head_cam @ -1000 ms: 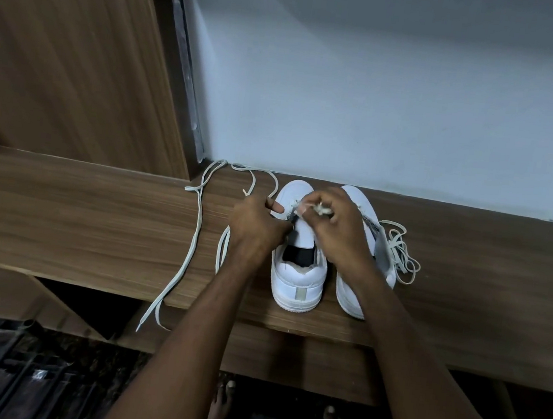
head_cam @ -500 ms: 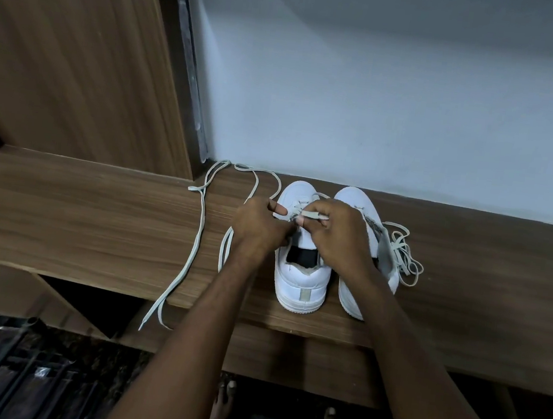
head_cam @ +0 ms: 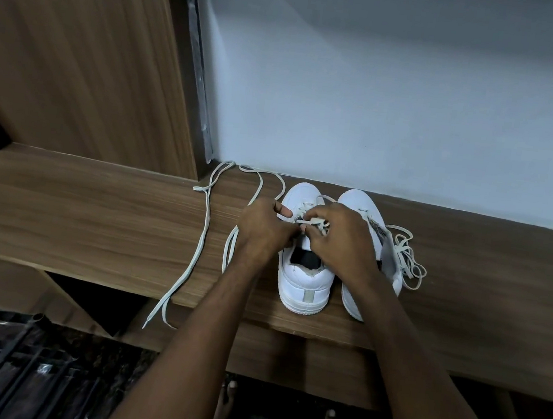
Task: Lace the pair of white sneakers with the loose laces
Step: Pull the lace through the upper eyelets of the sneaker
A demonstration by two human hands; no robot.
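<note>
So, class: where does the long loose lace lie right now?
In the head view, the long loose lace trails across the wooden shelf left of the left hand, its ends hanging over the front edge.

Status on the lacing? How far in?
Early. Done: only the lowest eyelets of the left white sneaker look threaded. In hand: both hands, left hand and right hand, pinch its white lace. Left: right white sneaker, its bundled lace beside it.
</note>
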